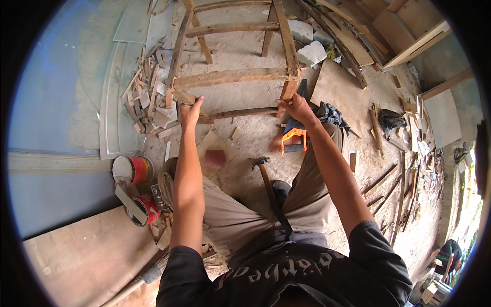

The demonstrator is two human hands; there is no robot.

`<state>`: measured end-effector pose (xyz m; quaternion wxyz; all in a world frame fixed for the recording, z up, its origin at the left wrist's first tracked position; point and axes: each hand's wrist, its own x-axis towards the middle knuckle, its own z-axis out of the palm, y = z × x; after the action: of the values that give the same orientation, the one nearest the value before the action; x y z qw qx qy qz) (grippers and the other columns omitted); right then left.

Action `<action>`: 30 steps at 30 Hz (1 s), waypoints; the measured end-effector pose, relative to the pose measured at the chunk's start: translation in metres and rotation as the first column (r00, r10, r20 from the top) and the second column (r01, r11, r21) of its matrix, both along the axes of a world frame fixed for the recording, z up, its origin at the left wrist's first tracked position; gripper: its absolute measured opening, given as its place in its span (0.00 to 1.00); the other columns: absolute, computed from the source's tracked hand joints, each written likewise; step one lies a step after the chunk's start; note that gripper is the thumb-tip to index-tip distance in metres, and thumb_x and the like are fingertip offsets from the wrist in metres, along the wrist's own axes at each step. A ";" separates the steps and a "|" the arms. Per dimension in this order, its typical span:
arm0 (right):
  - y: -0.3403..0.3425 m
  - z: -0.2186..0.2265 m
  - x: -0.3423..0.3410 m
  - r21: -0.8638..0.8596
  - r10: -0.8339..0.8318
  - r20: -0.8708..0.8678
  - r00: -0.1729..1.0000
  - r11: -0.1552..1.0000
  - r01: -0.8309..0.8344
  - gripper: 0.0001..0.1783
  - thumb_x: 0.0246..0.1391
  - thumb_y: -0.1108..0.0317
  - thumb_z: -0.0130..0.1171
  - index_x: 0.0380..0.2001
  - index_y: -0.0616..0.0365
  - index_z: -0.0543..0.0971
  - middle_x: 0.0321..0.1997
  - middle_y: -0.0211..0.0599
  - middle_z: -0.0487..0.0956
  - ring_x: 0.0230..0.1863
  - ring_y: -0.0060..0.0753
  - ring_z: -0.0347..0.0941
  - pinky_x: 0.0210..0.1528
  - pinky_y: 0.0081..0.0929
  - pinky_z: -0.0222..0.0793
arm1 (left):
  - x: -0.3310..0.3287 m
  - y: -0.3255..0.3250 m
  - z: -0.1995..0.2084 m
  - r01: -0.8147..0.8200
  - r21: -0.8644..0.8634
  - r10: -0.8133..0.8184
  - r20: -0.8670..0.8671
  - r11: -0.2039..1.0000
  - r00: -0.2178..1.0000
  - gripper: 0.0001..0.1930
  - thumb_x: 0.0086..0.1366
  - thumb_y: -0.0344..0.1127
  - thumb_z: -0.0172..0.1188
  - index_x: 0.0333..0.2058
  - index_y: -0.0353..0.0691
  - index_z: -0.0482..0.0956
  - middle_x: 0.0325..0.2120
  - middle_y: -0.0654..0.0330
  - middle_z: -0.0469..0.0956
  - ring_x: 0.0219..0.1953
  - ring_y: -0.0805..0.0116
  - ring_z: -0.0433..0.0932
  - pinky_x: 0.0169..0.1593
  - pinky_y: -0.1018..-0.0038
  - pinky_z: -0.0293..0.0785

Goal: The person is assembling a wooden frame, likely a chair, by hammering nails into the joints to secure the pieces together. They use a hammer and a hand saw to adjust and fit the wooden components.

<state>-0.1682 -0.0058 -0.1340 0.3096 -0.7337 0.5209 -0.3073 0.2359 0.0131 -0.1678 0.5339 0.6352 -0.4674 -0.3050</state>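
A worn wooden chair-like frame (230, 77) with several legs and crossbars stands on the floor in front of me. My left hand (190, 111) is closed round its near left leg, thumb on the upper side. My right hand (299, 110) grips the near right leg just below the corner joint. Beside that hand lies a handsaw (294, 141) with an orange and black handle, its blade partly hidden behind the leg and my hand. Between my legs is a claw hammer (267, 185), head away from me. A dark red flat piece (215, 158), possibly sandpaper, lies on the floor.
Wood offcuts (153, 97) are heaped left of the frame, near leaning glass-like panels (115, 97). Two red paint cans (134, 170) stand at my left. Broken blocks (311, 52), a board (332, 89), a black plastic bag (393, 119) and scattered sticks lie rightward. Another person (450, 258) is at far lower right.
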 end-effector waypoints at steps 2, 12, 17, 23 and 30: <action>-0.001 -0.006 -0.004 -0.086 0.031 0.017 0.999 0.996 -0.030 0.21 0.51 0.57 0.68 0.38 0.63 0.75 0.34 0.46 0.81 0.37 0.42 0.81 0.38 0.32 0.74 | 0.004 0.005 -0.002 0.069 0.094 -0.077 0.079 0.993 0.994 0.19 0.52 0.42 0.72 0.34 0.34 0.78 0.33 0.56 0.81 0.35 0.67 0.78 0.39 0.70 0.72; -0.007 -0.024 0.008 0.140 0.024 -0.065 0.998 0.990 -0.015 0.15 0.47 0.59 0.69 0.33 0.58 0.80 0.31 0.40 0.82 0.36 0.35 0.81 0.40 0.30 0.73 | 0.043 0.027 -0.023 0.036 0.326 -0.120 0.241 0.945 0.963 0.38 0.49 0.47 0.74 0.52 0.29 0.69 0.49 0.44 0.74 0.54 0.49 0.73 0.56 0.61 0.68; -0.011 -0.041 -0.011 0.083 0.024 -0.117 0.993 0.996 -0.015 0.19 0.42 0.62 0.72 0.36 0.58 0.79 0.36 0.43 0.82 0.41 0.40 0.81 0.42 0.31 0.74 | 0.024 0.021 -0.011 0.015 0.567 -0.301 0.414 0.823 0.859 0.42 0.49 0.49 0.73 0.57 0.29 0.66 0.55 0.41 0.70 0.58 0.49 0.70 0.59 0.63 0.67; -0.007 -0.050 -0.015 0.041 0.021 -0.083 0.996 0.999 -0.018 0.24 0.41 0.63 0.73 0.41 0.58 0.76 0.38 0.42 0.82 0.42 0.39 0.81 0.43 0.32 0.74 | 0.008 0.037 0.014 -0.179 0.491 -0.117 0.513 0.852 0.851 0.44 0.48 0.45 0.75 0.59 0.28 0.65 0.57 0.38 0.68 0.61 0.48 0.68 0.61 0.62 0.65; -0.029 -0.051 -0.024 0.126 0.020 0.113 0.993 0.991 -0.034 0.31 0.45 0.56 0.73 0.47 0.62 0.74 0.37 0.39 0.81 0.41 0.29 0.77 0.44 0.28 0.72 | 0.006 0.011 0.031 0.217 0.100 -0.216 -0.020 0.971 0.976 0.30 0.54 0.39 0.71 0.53 0.31 0.73 0.49 0.51 0.76 0.53 0.62 0.72 0.56 0.70 0.67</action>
<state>-0.1921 -0.0351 -0.1851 0.3887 -0.7010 0.5115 -0.3098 0.2417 0.0239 -0.1370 0.4665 0.6056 -0.5154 -0.3874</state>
